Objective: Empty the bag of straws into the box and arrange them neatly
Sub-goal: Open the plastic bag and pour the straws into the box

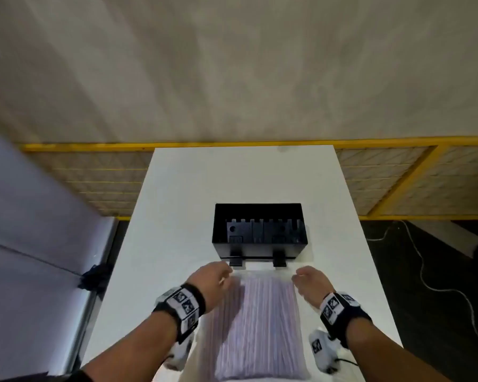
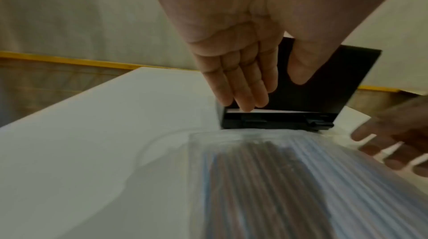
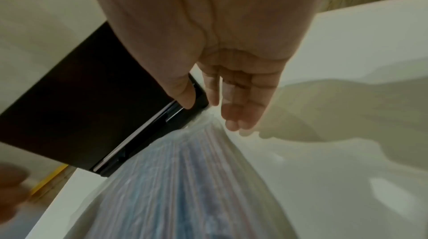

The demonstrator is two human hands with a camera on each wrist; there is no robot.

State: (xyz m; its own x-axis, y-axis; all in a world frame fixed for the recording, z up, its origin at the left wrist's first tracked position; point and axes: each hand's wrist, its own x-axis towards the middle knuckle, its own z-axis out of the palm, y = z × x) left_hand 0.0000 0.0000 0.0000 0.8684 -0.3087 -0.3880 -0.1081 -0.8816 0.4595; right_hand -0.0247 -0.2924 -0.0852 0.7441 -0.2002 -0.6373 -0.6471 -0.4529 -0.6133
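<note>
Straws [image 1: 260, 323] fill the clear plastic bag [image 1: 293, 351] that lies flat on the white table [image 1: 177, 205], close to the person, its far end almost at the foot of the black box [image 1: 260, 230]. I think the pack is light but limp and slippery, so a grip at both far corners, where the film is loose, should hold best. The left hand [image 1: 210, 279] and the right hand [image 1: 312, 279] hover beside those corners with fingers nearly straight, holding nothing; the wrist views show fingertips near the film, and I cannot tell if they touch it. Beyond stands the box, open on top, with notched dividers inside. The bag's near end is cut off, its opening cannot be made out, and the straws are blurred.
</note>
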